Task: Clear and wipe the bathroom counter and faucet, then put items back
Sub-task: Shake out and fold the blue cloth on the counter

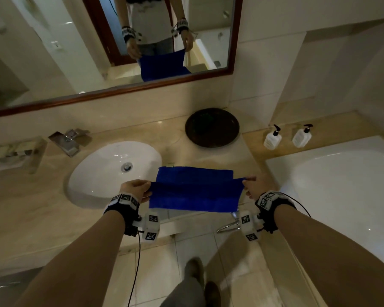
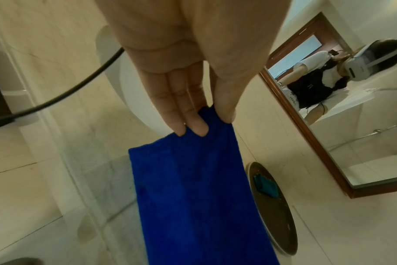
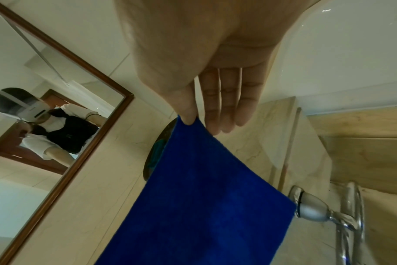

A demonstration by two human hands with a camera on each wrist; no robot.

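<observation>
Both hands pinched the blue cloth [image 1: 195,189] taut above the counter's [image 1: 42,209] near edge: left hand [image 1: 135,189] at one corner, right hand [image 1: 254,185] at the other. Only a dark tray [image 1: 212,127] stood far right of the sink [image 1: 111,171], so wiping seemed finished or about to begin; I couldn't tell which.

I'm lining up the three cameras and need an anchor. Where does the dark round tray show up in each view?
Head: the dark round tray sits on the counter against the back wall, right of the sink, beyond the blue cloth.
Left wrist: lower right, seen edge-on, right of the cloth.
Right wrist: only a sliver at centre, mostly behind the cloth.
Shared landmark: the wood-framed mirror, in all three.
</observation>
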